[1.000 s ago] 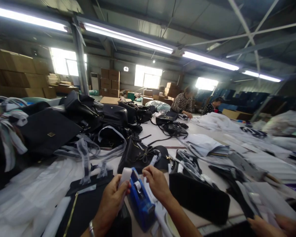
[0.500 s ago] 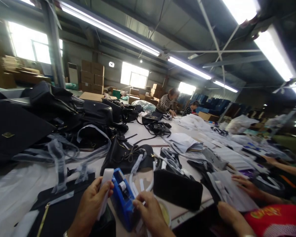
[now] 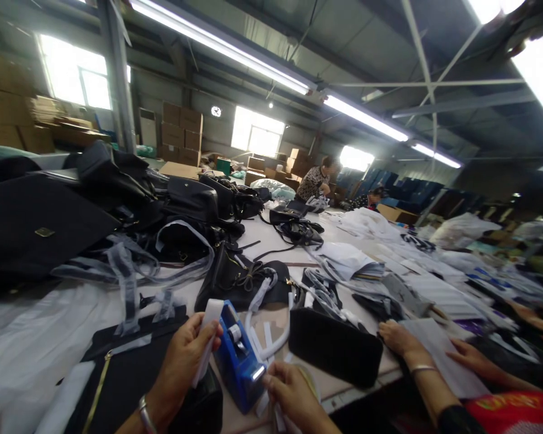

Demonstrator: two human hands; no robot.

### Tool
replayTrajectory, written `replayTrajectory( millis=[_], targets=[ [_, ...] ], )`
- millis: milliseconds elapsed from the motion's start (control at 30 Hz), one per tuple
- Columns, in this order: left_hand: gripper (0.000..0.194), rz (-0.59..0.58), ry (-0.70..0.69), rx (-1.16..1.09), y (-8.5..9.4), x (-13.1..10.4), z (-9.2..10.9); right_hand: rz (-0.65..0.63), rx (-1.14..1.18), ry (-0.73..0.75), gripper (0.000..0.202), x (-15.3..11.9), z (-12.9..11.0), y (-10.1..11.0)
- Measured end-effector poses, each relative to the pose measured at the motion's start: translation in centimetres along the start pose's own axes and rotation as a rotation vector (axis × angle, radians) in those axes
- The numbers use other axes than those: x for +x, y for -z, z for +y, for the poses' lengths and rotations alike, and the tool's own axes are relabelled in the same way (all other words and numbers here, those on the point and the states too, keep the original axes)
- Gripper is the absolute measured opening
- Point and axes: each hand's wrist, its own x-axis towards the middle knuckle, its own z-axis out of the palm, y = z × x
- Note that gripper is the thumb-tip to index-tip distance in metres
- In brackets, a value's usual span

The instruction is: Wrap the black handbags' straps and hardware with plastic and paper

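Note:
My left hand [image 3: 183, 361] is closed around a folded white strip [image 3: 213, 312], holding it upright with thumb and fingers. Right beside it a blue tape dispenser [image 3: 238, 361] stands on the table, a small roll in its middle. My right hand [image 3: 296, 392] is at the dispenser's near end, thumb and fingers pinched by the cutting edge. Whatever lies between those fingertips is too small to make out. Under my left forearm lies a black bag [image 3: 131, 361] with a gold zip. A round roll [image 3: 308, 381] is partly hidden behind my right hand.
A black bag [image 3: 337, 346] with wrapped handles lies right of the dispenser. Black bags [image 3: 192, 202] pile up at the left. A co-worker's hands [image 3: 405, 343] handle white sheets [image 3: 438, 349] at the right. Another person [image 3: 314, 181] stands at the far end.
The view has shifted slightly. My right hand's fingertips have drawn a little away from the dispenser's end, to the right. The co-worker's near hand has reached forward. My left hand keeps the white strip.

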Motion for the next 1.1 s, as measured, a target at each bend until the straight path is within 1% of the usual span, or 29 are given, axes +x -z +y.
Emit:
replayTrajectory(
  millis=[67,100,133,167,233,267,333,400,467,567,633,667,733,800,867,933,1033,1100],
  targets=[
    [0.032,-0.008,0.003,-0.037,0.0,0.2,-0.4,0.084,-0.268,0.077,0.011,-0.1,0.3,0.2],
    [0.032,-0.018,0.003,-0.049,0.0,0.4,-0.6,0.127,-0.36,0.119,0.011,-0.1,0.2,0.4],
    [0.032,-0.029,0.0,-0.058,0.0,0.5,-0.8,0.161,-0.4,0.162,0.012,-0.1,-0.1,0.7],
    [0.032,-0.044,-0.005,-0.063,0.0,0.7,-1.0,0.182,-0.385,0.21,0.015,-0.1,-0.9,1.1],
    [0.032,-0.076,-0.022,-0.069,-0.2,0.9,-1.3,0.185,-0.237,0.339,0.023,0.2,-3.6,1.9],
    [0.032,-0.095,-0.031,-0.074,-0.3,0.9,-1.4,0.164,-0.147,0.409,0.025,0.3,-5.4,2.2],
    [0.03,-0.13,-0.05,-0.088,-0.6,0.9,-1.5,0.087,-0.006,0.517,0.022,1.0,-9.0,2.7],
    [0.03,-0.167,-0.068,-0.104,-0.8,0.9,-1.5,0.027,0.036,0.607,0.019,2.0,-11.9,2.7],
    [0.03,-0.19,-0.076,-0.121,-1.0,0.8,-1.2,-0.002,0.014,0.682,0.019,3.2,-13.5,2.5],
    [0.033,-0.217,-0.049,-0.163,-0.8,0.6,-0.5,-0.028,-0.022,0.75,0.023,4.6,-14.0,2.4],
    [0.035,-0.252,-0.009,-0.21,-0.6,0.4,0.1,-0.044,-0.015,0.756,0.025,5.0,-14.0,2.6],
    [0.036,-0.278,0.016,-0.23,-0.4,0.3,0.4,-0.059,-0.005,0.748,0.028,5.2,-13.9,2.7],
    [0.036,-0.316,0.049,-0.264,-0.2,0.2,1.1,-0.105,0.04,0.713,0.042,5.5,-13.9,2.9],
    [0.035,-0.337,0.063,-0.303,-0.1,0.1,1.5,-0.159,0.151,0.645,0.052,5.9,-13.7,2.5],
    [0.032,-0.344,0.078,-0.362,0.1,0.1,1.8,-0.182,0.322,0.547,0.052,6.5,-13.2,1.5],
    [0.027,-0.354,0.123,-0.431,0.3,0.2,1.9,-0.176,0.467,0.472,0.045,7.1,-12.5,-0.1],
    [0.023,-0.367,0.247,-0.551,1.1,0.3,1.8,-0.166,0.542,0.468,0.039,7.8,-11.6,-2.2],
    [0.022,-0.357,0.355,-0.634,1.7,0.3,1.5,-0.169,0.537,0.497,0.036,8.0,-11.5,-2.9]
  ],
)
